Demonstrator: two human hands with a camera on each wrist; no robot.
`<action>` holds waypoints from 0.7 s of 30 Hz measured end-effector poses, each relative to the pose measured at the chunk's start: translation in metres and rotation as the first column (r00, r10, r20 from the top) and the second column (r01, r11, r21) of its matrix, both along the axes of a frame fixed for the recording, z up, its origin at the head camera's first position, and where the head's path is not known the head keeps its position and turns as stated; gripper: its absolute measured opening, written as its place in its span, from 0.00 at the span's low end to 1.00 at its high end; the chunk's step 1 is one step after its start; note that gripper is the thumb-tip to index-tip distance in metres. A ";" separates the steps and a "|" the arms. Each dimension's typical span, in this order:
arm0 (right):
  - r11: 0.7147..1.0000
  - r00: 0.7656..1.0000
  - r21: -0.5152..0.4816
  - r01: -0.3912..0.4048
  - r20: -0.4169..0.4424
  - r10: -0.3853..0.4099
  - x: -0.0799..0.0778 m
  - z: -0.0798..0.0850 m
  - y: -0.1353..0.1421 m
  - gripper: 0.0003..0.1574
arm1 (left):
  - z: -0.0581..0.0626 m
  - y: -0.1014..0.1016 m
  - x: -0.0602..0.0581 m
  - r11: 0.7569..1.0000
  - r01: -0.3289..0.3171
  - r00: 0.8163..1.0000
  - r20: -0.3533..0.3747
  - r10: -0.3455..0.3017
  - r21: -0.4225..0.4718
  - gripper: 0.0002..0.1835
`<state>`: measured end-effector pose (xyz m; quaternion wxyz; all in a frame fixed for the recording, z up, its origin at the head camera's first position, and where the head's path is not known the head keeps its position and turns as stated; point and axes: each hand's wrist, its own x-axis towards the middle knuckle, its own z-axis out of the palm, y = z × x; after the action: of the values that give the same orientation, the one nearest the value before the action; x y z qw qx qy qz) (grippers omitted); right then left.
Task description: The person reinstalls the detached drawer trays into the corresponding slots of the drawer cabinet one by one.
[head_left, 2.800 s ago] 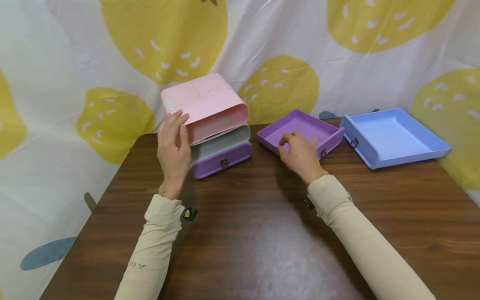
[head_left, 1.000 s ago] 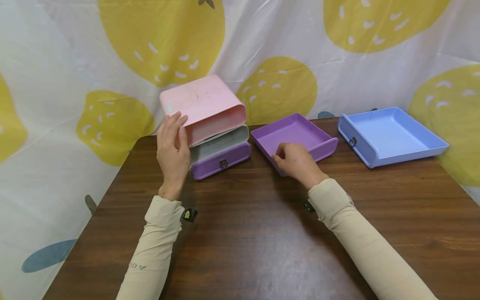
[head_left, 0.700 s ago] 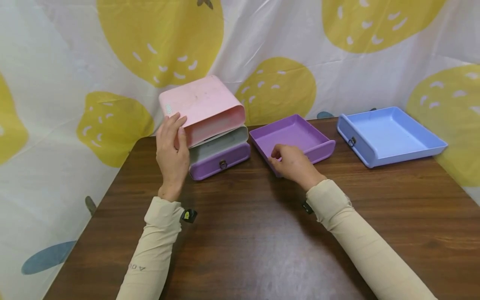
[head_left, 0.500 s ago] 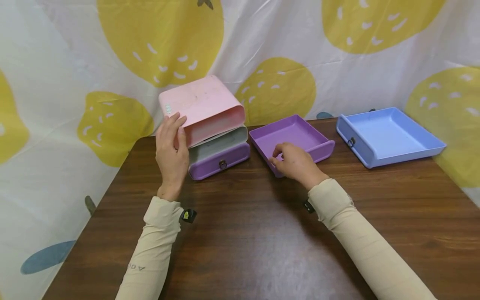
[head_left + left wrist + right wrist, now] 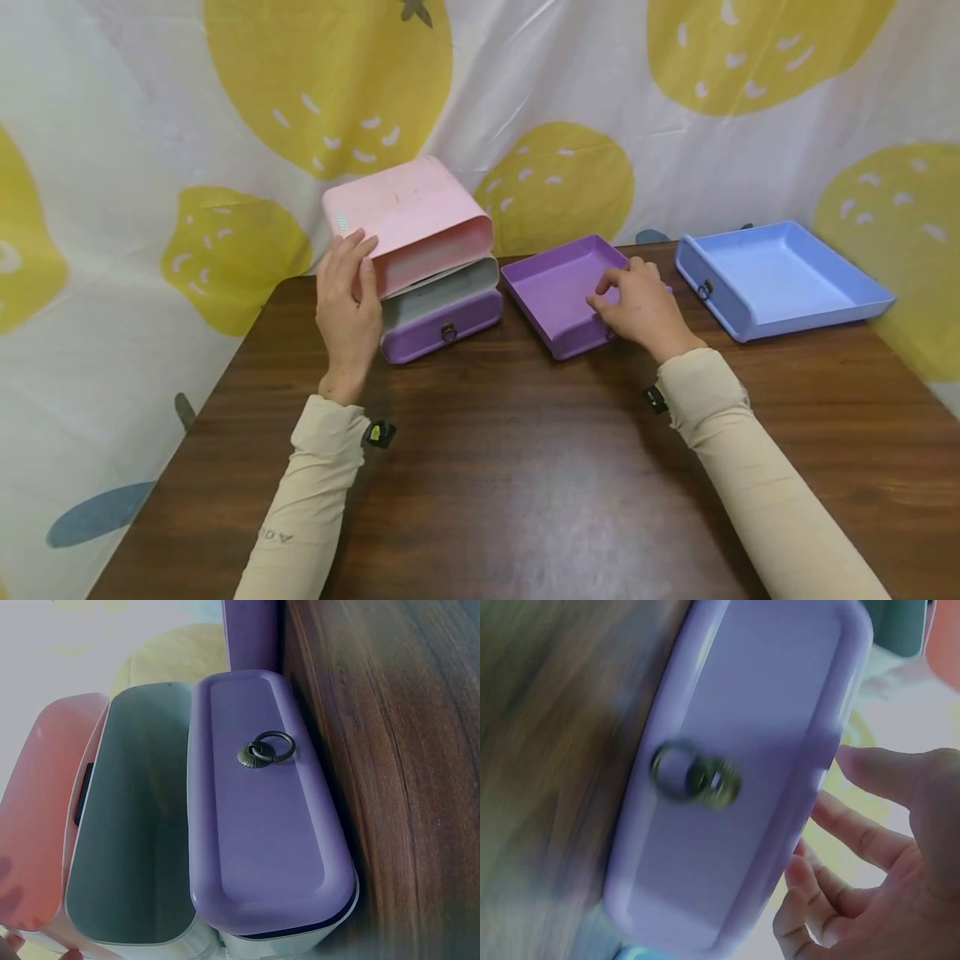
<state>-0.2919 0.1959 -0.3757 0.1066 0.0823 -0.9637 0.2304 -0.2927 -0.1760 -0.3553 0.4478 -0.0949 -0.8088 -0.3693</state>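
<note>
In the head view, my left hand rests on the left edge of the pink drawer casing, relaxed fingers on its side and thumb by its opening. Below it are an empty grey casing and a purple drawer set in the lowest casing. My right hand hovers at the front panel of a loose purple drawer, which lies on the table. In the right wrist view, the thumb meets the panel's top edge and the other fingers stand behind it, loosely bent; the ring pull is blurred.
A light blue drawer sits at the back right, its front panel and ring pull turned leftward. Behind the dark wooden table hangs a cloth printed with yellow fruit.
My right hand first worked the loose purple drawer toward me and left, then moved right along its front panel while the drawer stayed put. My left hand stays on the pink casing.
</note>
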 end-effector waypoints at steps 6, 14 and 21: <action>0.999 0.999 -0.022 0.038 0.021 -0.038 -0.006 -0.002 0.022 0.28 | 0.001 -0.001 0.000 1.000 0.008 1.000 -0.016 -0.008 0.003 0.16; 0.996 0.990 -0.072 -0.044 0.127 0.053 -0.015 -0.012 0.042 0.46 | 0.001 -0.001 0.000 1.000 0.004 1.000 -0.002 -0.004 0.007 0.16; 0.993 0.988 -0.061 -0.096 0.116 0.103 -0.020 -0.024 0.058 0.45 | 0.001 0.000 -0.001 1.000 0.004 1.000 -0.009 -0.004 0.007 0.16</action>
<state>-0.3119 0.2540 -0.3998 0.0396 0.1135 -0.9563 0.2664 -0.2934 -0.1761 -0.3547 0.4510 -0.0965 -0.8053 -0.3726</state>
